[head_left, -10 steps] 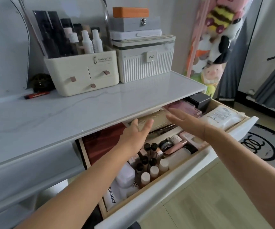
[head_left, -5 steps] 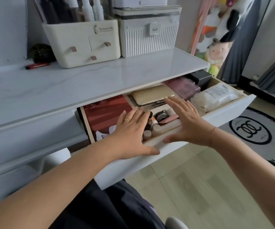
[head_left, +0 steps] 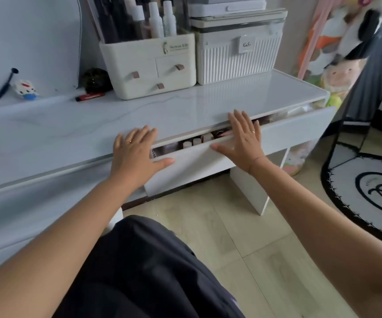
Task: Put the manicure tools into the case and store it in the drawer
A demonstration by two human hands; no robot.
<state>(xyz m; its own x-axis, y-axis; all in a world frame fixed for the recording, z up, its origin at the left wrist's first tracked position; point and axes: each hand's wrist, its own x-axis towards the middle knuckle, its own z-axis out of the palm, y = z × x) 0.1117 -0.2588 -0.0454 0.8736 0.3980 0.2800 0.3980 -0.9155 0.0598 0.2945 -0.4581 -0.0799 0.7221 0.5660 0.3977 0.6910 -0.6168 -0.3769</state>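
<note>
Head view: left hand (head_left: pixel 135 154) and right hand (head_left: pixel 245 143) lie flat, holding nothing, on the drawer (head_left: pixel 197 162) front; push evenly so it seats square under the desktop (head_left: pixel 185 106) front edge.

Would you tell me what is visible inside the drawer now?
Only bottle tops show through the gap of the drawer; the tabletop covers everything else, so no case is visible.
</note>
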